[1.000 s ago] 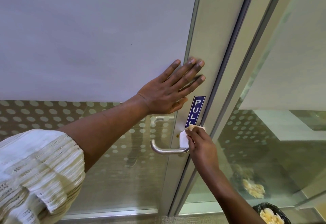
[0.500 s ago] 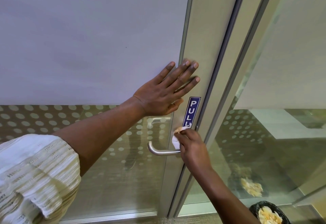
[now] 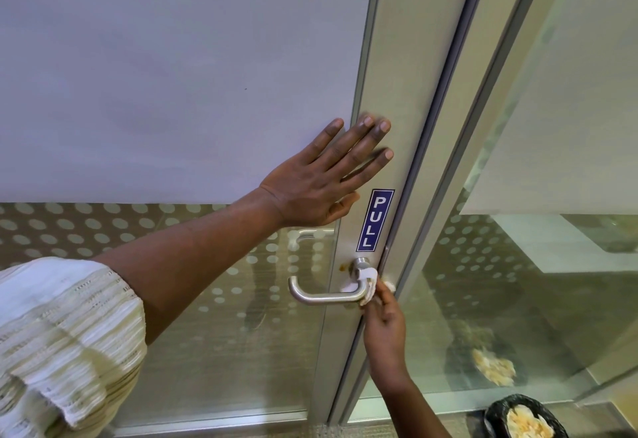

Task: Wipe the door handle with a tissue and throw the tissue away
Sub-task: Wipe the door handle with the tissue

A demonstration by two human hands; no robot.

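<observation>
A silver lever door handle (image 3: 321,296) sticks out of the metal door frame below a blue PULL sign (image 3: 374,220). A white tissue (image 3: 368,280) is wrapped around the bend of the handle near its round base. My right hand (image 3: 385,327) reaches up from below and pinches the tissue against the handle with its fingertips. My left hand (image 3: 328,178) lies flat on the door above the handle, fingers spread, holding nothing. A small brown stain (image 3: 342,267) shows on the frame left of the handle's base.
A glass door with frosted upper panel (image 3: 172,75) and dotted film fills the left. A fixed glass pane (image 3: 518,265) is at the right. A black-lined bin (image 3: 524,418) with crumpled tissues stands on the floor at the bottom right.
My right hand has dropped lower and now holds the tissue from beneath, uncovering the handle's round base. The tissue moved onto the handle's bend. My left hand stays pressed on the door.
</observation>
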